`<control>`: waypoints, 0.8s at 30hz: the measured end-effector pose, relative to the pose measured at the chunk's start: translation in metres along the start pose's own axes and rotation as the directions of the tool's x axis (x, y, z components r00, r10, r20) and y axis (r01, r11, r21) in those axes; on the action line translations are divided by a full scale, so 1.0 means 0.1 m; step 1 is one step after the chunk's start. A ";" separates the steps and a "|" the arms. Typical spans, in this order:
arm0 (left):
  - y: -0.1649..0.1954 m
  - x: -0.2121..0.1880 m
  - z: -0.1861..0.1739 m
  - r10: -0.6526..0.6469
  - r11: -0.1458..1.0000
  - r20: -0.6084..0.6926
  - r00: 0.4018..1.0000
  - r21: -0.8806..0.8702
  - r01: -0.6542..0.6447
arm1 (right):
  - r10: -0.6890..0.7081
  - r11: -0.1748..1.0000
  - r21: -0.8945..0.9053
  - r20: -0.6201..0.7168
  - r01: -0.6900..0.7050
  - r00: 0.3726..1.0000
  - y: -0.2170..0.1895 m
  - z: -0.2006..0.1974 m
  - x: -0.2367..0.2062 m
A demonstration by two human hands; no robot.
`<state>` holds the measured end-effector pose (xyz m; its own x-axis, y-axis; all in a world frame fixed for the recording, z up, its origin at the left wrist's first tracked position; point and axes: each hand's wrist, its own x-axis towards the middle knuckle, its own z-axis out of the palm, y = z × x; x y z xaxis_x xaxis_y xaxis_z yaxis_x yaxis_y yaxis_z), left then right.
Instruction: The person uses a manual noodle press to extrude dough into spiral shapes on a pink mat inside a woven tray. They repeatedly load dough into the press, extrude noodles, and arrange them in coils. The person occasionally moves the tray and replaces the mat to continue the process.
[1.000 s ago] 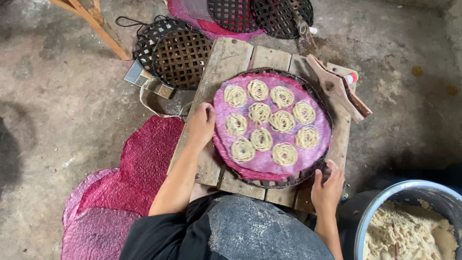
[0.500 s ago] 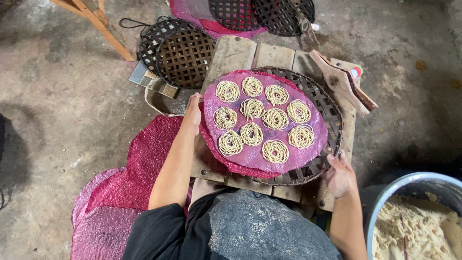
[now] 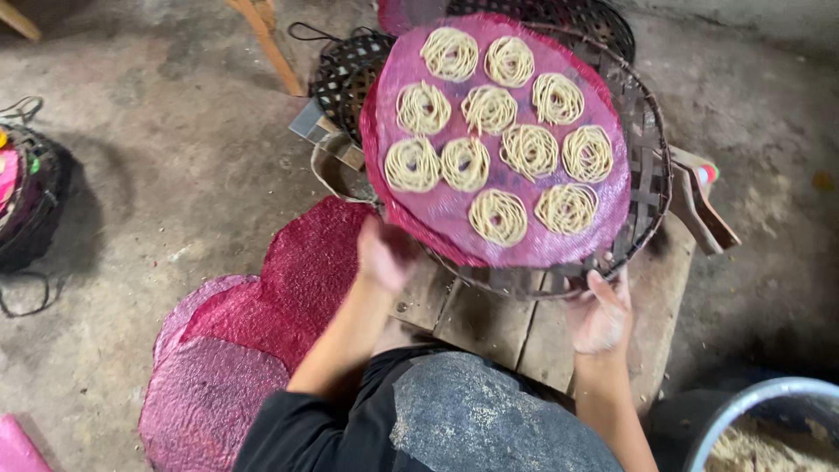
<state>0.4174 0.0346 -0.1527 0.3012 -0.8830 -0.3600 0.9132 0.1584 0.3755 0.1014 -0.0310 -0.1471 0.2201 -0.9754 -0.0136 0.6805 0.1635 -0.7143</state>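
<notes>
We have raised the round woven bamboo tray, with its pink mesh sheet of ten noodle coils, clear off the wooden plank worktop, left hand and right hand fingers gripping its near rim.

A: Soft, even daylight is falling over the scene, and nothing is glaring.

B: The concrete floor is looking dim and grey, darkening toward the lower right corner near the metal basin.

A: A soft shadow is spreading on the floor just right of the dark basket at the left edge.

B: The noodle coils are staying fairly crisp, while the hands are smearing slightly.

A: The lens is bending straight lines at the edges, and the near dark clothing is looking soft.
</notes>
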 end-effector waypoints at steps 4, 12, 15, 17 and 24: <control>-0.39 -0.33 -0.22 0.084 0.961 0.285 0.955 0.231 -0.153 | 0.070 0.997 0.015 0.013 -0.070 0.997 0.43 0.36 0.19; 0.21 -0.24 -0.88 0.424 0.905 0.115 0.898 -0.034 -0.423 | 0.341 0.933 -0.183 0.170 -0.310 0.925 1.24 1.15 0.27; 0.65 -0.34 -1.33 0.519 0.851 0.034 0.854 -0.109 -0.513 | 0.431 0.867 -0.344 0.157 -0.360 0.889 1.33 1.21 0.34; 0.93 -0.49 -1.69 0.565 0.822 -0.147 0.812 0.018 -0.569 | 0.420 0.871 -0.365 0.201 -0.330 0.885 1.33 1.12 0.38; 1.76 -1.02 -2.81 0.768 0.603 -0.331 0.548 0.088 -0.793 | 0.309 0.940 -0.219 0.225 -0.262 0.924 1.02 0.56 0.41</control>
<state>0.6250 0.2774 -0.2900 0.9575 -0.2157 -0.1915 0.2878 0.7569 0.5867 0.2187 -0.0459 -0.1814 0.5710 -0.8174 -0.0763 0.4293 0.3766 -0.8209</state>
